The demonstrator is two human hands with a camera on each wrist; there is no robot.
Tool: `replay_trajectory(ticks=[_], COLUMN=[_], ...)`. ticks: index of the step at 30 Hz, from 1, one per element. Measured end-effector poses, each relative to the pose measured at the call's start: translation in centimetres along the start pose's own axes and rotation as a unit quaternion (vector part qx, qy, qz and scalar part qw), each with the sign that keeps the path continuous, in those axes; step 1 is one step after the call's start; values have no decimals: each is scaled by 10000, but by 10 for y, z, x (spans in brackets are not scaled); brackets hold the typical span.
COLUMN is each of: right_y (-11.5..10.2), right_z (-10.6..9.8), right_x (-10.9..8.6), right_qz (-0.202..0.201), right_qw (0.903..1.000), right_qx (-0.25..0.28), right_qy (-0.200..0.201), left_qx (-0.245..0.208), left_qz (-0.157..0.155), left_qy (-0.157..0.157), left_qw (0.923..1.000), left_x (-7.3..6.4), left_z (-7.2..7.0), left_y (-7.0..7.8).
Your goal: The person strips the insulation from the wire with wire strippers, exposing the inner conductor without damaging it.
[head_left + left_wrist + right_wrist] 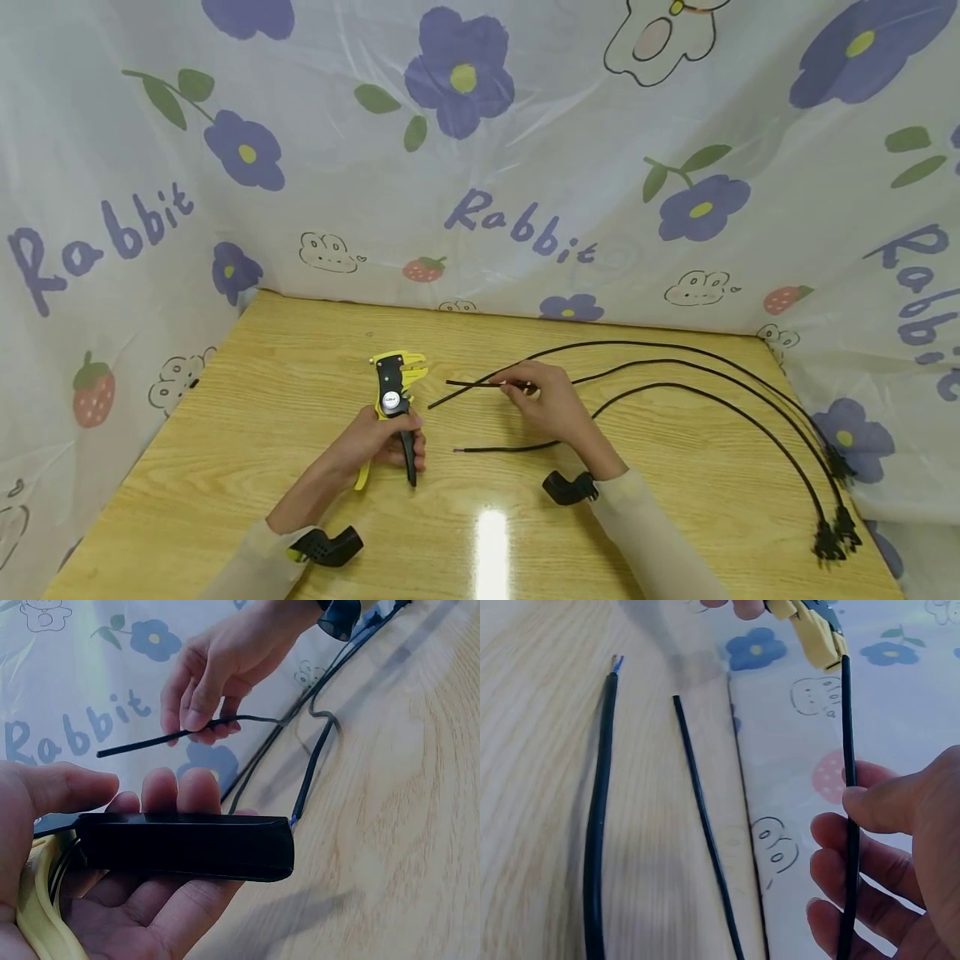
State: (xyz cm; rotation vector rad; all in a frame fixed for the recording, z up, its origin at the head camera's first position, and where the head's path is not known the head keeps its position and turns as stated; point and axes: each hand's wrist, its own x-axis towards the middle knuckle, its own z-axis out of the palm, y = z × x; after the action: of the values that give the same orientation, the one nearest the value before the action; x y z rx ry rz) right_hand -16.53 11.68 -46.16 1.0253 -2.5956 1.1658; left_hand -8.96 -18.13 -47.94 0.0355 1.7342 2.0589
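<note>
My left hand [366,440] holds a yellow and black wire stripper [391,379] by its handles, its head raised and its mouth facing right. In the left wrist view the black handle [187,847] lies across the fingers. My right hand [553,407] pinches a black power cord [471,384] between thumb and fingers, with a length of it sticking out leftward toward the stripper. That end looks uncut in the left wrist view. Below the right hand lies a second cord [498,450], with thin coloured wires [617,664] bared at its tip. A third cord [705,817] has a plain black end.
All three cords curve over the wooden table [225,467] to black plugs [828,543] near its right edge. A printed curtain [525,150] hangs behind and at both sides. Each wrist carries a black camera mount [330,547].
</note>
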Motion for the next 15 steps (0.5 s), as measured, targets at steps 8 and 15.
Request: replay_trajectory(ticks=[8, 15], right_y=[-4, -6], right_z=[-9, -17], right_x=[-5, -9], right_qz=[-145, 24], right_qw=[9993, 9988], right_qx=[141, 212], right_qy=[301, 444], left_qx=[89, 215], left_qz=[141, 241], left_qy=[-153, -289], left_qw=[9997, 9991], left_x=[2, 1], left_z=[4, 8], left_y=[2, 6])
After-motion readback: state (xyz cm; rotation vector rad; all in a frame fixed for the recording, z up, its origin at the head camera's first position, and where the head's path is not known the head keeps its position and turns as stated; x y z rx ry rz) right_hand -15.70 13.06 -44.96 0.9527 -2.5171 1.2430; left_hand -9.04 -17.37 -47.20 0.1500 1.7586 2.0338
